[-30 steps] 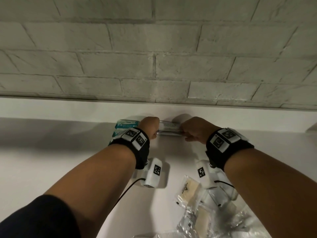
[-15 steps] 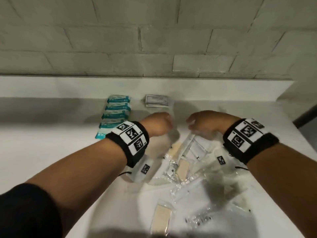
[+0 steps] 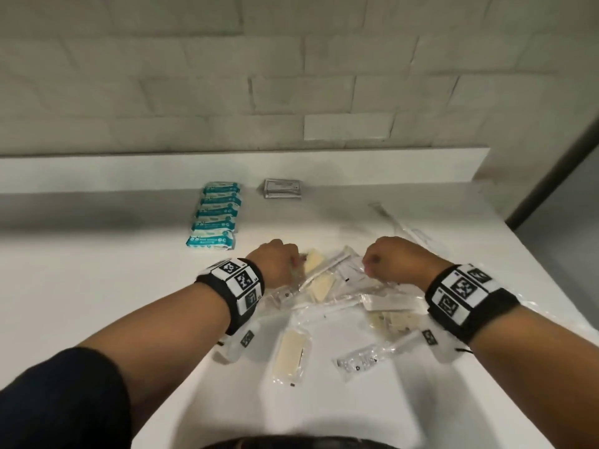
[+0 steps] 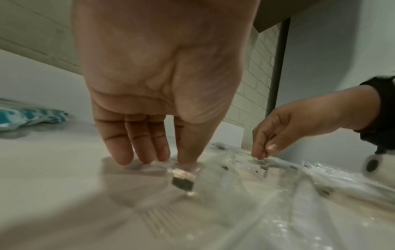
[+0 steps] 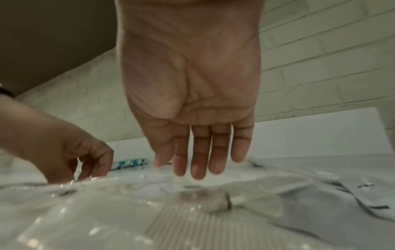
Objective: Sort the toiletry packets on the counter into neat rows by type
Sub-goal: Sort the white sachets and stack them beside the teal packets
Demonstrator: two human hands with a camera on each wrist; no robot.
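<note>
A neat column of teal packets [image 3: 215, 218] lies at the back of the white counter [image 3: 97, 286], with a small stack of grey sachets [image 3: 282, 188] to its right. A loose pile of clear packets [image 3: 340, 286], some holding cream pads, lies in front. My left hand [image 3: 293, 260] is at the pile's left edge. In the left wrist view its fingertips [image 4: 145, 159] and thumb touch a clear packet [image 4: 183, 179]. My right hand [image 3: 369, 264] hovers over the pile's right side. Its fingers [image 5: 198, 169] hang straight and hold nothing.
A cream pad packet [image 3: 290, 351] and a small clear packet [image 3: 356, 364] lie nearer me. Long thin clear packets [image 3: 418, 238] lie toward the counter's right edge. A raised ledge [image 3: 227, 170] and a brick wall stand behind the counter.
Both hands let go of the grey sachets at the back ledge. They drew back toward me and came down onto the loose pile of clear packets.
</note>
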